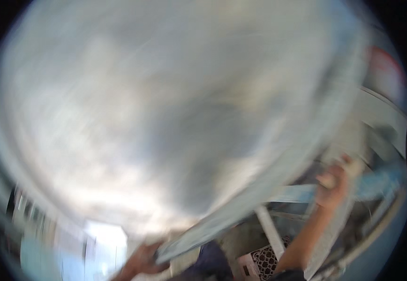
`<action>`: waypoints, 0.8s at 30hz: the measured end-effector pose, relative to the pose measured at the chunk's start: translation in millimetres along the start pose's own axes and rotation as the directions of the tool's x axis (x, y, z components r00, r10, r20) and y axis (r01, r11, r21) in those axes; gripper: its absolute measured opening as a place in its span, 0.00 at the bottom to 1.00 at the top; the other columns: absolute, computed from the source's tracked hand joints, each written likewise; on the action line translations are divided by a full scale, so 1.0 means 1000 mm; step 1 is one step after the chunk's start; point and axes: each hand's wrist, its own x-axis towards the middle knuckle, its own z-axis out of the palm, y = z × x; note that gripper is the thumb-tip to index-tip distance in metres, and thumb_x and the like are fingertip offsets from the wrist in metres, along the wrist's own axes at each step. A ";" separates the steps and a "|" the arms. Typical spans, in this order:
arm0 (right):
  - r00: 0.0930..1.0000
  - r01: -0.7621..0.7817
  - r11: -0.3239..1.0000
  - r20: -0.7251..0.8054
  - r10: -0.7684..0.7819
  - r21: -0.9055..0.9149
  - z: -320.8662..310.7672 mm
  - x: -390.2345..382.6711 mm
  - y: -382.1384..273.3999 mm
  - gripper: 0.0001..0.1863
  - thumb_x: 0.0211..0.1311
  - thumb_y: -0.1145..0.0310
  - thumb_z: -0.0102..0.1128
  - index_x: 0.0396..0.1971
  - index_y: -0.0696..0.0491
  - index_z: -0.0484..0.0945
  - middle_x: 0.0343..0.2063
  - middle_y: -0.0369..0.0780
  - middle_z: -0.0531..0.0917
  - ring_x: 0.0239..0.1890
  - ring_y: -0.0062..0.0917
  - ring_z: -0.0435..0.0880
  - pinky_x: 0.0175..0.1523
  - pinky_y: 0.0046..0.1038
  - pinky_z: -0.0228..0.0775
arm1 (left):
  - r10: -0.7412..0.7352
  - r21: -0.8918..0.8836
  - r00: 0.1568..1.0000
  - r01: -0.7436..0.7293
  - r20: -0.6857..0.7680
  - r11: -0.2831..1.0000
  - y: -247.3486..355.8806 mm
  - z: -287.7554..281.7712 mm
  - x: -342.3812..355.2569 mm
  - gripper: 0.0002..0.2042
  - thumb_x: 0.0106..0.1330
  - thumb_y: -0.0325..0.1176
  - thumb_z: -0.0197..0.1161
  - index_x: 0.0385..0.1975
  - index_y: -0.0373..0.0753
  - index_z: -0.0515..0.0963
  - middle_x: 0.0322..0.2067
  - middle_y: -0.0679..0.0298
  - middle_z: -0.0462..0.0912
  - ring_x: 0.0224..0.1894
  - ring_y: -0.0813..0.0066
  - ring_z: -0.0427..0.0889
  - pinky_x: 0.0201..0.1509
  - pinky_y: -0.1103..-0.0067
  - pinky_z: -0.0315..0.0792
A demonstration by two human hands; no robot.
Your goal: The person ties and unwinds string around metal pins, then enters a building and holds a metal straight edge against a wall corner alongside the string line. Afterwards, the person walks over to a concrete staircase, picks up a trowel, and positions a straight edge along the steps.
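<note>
A large shiny grey-white metal panel (175,117) fills most of the view, blurred by motion, with bright reflections and a dark patch on its face. Along its lower right side runs a pale blue-green rim (222,222). At the bottom, my left hand (145,260) is closed around the end of that rim, its fingers partly hidden and smeared. My right hand (333,185) is off to the right, apart from the panel, with its fingers curled around a pale beige pad-like thing (354,168). Blur hides exactly what kind of thing this is.
A light blue beam (377,185) crosses behind my right hand. Below it are a pale slanted bar (270,229) and a pink box with a dark lattice pattern (264,262). A bright white block shape (105,243) stands at lower left. A red-edged round shape (386,70) shows at upper right.
</note>
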 end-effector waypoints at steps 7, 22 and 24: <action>0.967 -0.110 0.961 0.251 0.045 0.252 0.035 -0.010 0.059 0.16 0.69 0.62 0.48 0.47 0.59 0.70 0.41 0.36 0.77 0.38 0.25 0.76 0.42 0.27 0.71 | -0.196 -0.205 0.979 0.201 0.046 0.958 0.015 -0.018 -0.009 0.24 0.49 0.36 0.61 0.49 0.39 0.69 0.27 0.52 0.79 0.36 0.51 0.80 0.42 0.57 0.71; 0.610 -0.395 0.745 0.759 -0.225 0.538 0.316 -0.114 0.099 0.30 0.62 0.37 0.45 0.40 0.49 0.81 0.37 0.49 0.82 0.29 0.32 0.82 0.36 0.28 0.78 | -0.372 -0.169 0.919 0.348 -0.134 0.922 -0.043 0.019 -0.028 0.19 0.46 0.29 0.61 0.42 0.40 0.71 0.35 0.57 0.79 0.42 0.54 0.79 0.43 0.61 0.70; 0.571 -0.405 0.762 0.791 -0.220 0.504 0.325 -0.102 0.136 0.30 0.62 0.37 0.45 0.41 0.49 0.80 0.38 0.49 0.82 0.30 0.32 0.82 0.36 0.29 0.78 | -0.307 -0.043 0.895 0.310 -0.324 0.950 -0.057 0.014 -0.030 0.20 0.46 0.29 0.62 0.42 0.39 0.70 0.35 0.58 0.78 0.41 0.56 0.79 0.45 0.63 0.70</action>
